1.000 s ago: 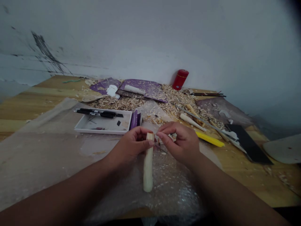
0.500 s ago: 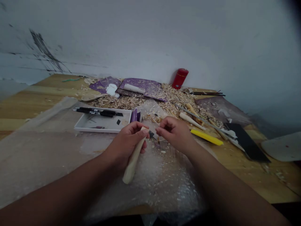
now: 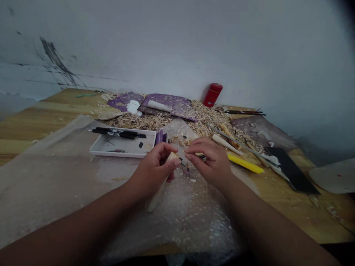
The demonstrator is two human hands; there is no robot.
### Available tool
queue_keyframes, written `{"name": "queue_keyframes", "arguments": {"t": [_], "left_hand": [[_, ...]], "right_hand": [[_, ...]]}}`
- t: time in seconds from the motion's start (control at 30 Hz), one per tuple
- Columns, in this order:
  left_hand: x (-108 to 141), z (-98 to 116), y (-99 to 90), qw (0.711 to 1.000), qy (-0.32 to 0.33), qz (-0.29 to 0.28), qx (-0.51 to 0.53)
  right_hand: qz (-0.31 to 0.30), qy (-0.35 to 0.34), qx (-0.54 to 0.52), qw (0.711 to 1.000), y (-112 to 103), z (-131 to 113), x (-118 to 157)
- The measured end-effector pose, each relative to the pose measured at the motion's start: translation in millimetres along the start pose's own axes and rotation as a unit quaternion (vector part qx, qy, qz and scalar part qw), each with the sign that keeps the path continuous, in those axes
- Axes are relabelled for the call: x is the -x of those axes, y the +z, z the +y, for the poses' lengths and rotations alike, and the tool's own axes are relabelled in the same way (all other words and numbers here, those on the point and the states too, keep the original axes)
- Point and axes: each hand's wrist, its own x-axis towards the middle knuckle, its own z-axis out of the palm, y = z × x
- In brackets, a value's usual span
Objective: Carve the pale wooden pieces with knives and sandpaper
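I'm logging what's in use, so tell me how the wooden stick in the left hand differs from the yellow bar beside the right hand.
The wooden stick is pale, while the yellow bar is bright yellow. The stick is held in the left hand; the bar lies on the table. In the picture, the stick slants down leftward, the bar down rightward. Both are long and narrow.

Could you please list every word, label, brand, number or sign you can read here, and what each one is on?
No text can be read.
Red container: a small pale mark low on its side, too small to read.
Black pen-like tools: pale markings, too small to read.
Wall: dark streaks, no legible lettering.
Wooden piece in the left hand: no lettering visible.
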Motion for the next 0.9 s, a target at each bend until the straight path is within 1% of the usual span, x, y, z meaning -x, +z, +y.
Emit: {"name": "queue_keyframes", "arguments": {"t": [0.07, 0.17, 0.27, 0.43, 0.53, 0.67, 0.83, 0.9], "left_hand": [[-0.3, -1.5, -0.3, 1.000, 0.005, 0.002, 0.000], [-1.0, -1.2, -0.2, 1.000, -0.005, 0.003, -0.011], [-1.0, 0.7, 0.5, 1.000, -0.016, -0.001, -0.024], [0.3, 1.4, 1.8, 0.999, -0.020, -0.010, -0.023], [1.1, 1.2, 2.0, 0.999, -0.020, -0.013, -0.027], [2.1, 2.6, 1.9, 0.999, -0.023, -0.010, -0.021], [2.4, 3.9, 1.9, 1.000, -0.025, -0.007, -0.014], [2.2, 3.4, 2.3, 1.000, -0.025, -0.006, -0.009]], "right_hand": [[0.011, -0.006, -0.012, 1.000, 0.6, -4.9, 1.4], [0.027, -0.017, -0.016, 0.999, 2.0, -10.9, 3.5], [0.028, -0.030, -0.018, 0.999, 3.4, -14.2, 5.1], [-0.003, -0.034, -0.015, 0.999, 5.5, -13.2, 6.5], [-0.006, -0.033, -0.007, 0.999, 5.5, -12.0, 6.9], [0.001, -0.024, -0.008, 1.000, 4.3, -12.4, 8.2], [0.040, -0.029, -0.033, 0.998, 3.6, -12.9, 9.4], [0.031, -0.028, -0.026, 0.999, 3.8, -12.3, 9.5]]}}
